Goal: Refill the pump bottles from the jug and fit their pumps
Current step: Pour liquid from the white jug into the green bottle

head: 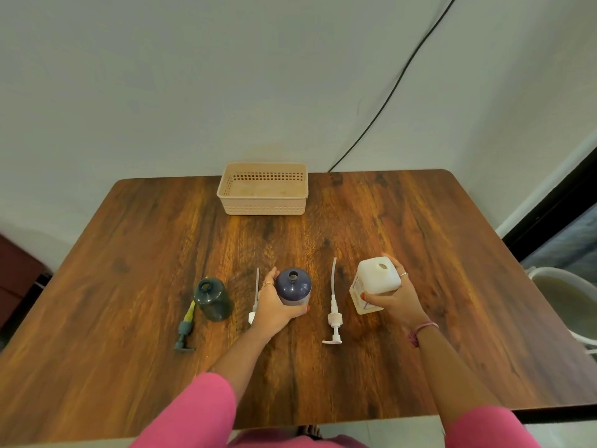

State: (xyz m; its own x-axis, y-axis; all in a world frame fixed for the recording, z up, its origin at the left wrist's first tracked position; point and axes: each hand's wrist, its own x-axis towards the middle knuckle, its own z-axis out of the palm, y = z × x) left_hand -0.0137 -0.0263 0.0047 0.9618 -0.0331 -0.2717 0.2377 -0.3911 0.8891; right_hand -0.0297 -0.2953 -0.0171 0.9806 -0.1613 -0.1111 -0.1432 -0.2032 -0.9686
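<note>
The left hand was wrapped around the side of the dark blue bottle, fingers behind and thumb curled across the near side, so that the bottle was steadied upright on the wooden table. Its neck was open, with no pump fitted. The right hand was closed around the white jug, thumb on the near face and fingers over the far top edge; the jug's round mouth was uncapped and faced upward (whether the jug was lifted clear of the table or merely gripped there could not be told). No liquid was seen passing between the two.

Between the hands a white pump lay flat, its tube pointing away. A second white pump lay just left of the left hand, partly hidden by it. Further left a dark green bottle stood open-necked, and a green pump lay beside it. A beige basket was set at the far edge, with nothing visible in it.

The task was judged to be near its start: no pump was fitted, fill levels could not be read, and pouring seemed about to begin at the blue bottle
</note>
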